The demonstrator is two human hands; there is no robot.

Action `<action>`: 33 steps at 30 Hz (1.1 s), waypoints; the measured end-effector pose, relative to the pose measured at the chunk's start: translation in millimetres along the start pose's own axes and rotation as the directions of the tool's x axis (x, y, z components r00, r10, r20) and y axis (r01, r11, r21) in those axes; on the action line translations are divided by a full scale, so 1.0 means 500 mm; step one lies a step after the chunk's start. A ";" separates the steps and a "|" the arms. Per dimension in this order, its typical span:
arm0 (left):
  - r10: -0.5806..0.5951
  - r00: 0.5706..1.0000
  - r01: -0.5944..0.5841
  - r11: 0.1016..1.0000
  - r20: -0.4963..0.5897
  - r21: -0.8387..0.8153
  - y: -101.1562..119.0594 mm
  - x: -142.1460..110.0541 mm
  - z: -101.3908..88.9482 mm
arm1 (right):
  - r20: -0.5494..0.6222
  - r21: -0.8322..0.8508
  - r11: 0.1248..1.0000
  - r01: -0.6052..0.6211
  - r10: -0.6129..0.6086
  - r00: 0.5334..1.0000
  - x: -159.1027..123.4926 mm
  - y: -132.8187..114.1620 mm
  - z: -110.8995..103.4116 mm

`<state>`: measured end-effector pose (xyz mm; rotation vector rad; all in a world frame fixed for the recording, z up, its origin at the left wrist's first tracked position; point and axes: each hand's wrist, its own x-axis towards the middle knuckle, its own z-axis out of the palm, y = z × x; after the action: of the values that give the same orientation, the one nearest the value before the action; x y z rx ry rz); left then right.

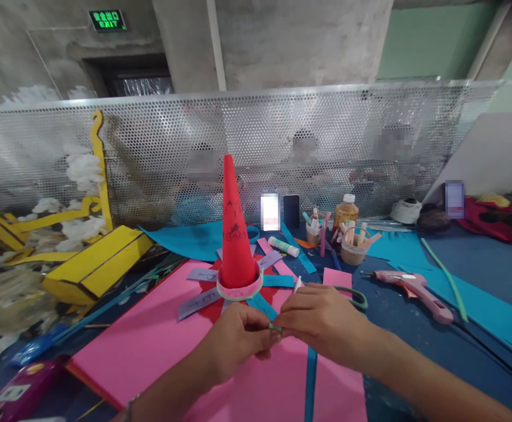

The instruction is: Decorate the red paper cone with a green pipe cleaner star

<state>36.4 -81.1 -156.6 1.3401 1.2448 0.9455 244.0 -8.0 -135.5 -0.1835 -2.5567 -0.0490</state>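
My left hand (pixel 242 337) and my right hand (pixel 321 316) meet over the pink sheet (pixel 150 351). Pinched between their fingertips is a small green strip (pixel 276 329), mostly hidden by the fingers. Just beyond them stands a red paper cone (pixel 237 234) with dark writing, its foot ringed by a pink paper band (pixel 238 288). Purple strips with letters, such as one at the left (pixel 198 302), and blue strips, such as this one (pixel 277 281), fan out around the cone. A narrow blue strip (pixel 311 381) runs toward me below my right hand.
Dark-green-handled scissors (pixel 359 299) lie partly behind my right hand. A pink glue gun (pixel 418 287) with a black cord rests at right. Further back are a glue stick (pixel 283 246), tubs of crayons or sticks (pixel 355 249), a bottle (pixel 347 214) and a yellow box (pixel 95 264).
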 end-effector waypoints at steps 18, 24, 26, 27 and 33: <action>-0.017 0.996 0.034 0.977 0.084 -0.212 -0.014 0.007 -0.005 | -0.095 0.024 0.999 -0.039 0.041 0.995 0.011 -0.015 -0.015; -0.039 0.995 0.056 0.977 0.090 -0.206 -0.012 0.004 -0.003 | -0.132 0.021 0.998 -0.059 0.061 0.989 0.010 -0.020 -0.006; -0.030 0.995 0.050 0.974 0.091 -0.220 -0.008 0.004 -0.003 | -0.153 0.017 0.997 -0.072 0.074 0.985 0.011 -0.022 0.000; -0.023 0.996 0.043 0.972 0.088 -0.232 -0.006 0.004 -0.002 | -0.167 0.015 0.997 -0.081 0.083 0.982 0.011 -0.024 0.004; 0.032 0.999 -0.036 0.940 -0.019 -0.340 0.007 -0.002 0.013 | -0.305 0.063 0.978 -0.197 0.207 0.930 0.011 -0.036 0.027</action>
<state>43.1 -83.0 -154.2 1.0852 1.0136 1.1377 229.6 -24.3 -143.8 -0.3949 -2.2110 0.0383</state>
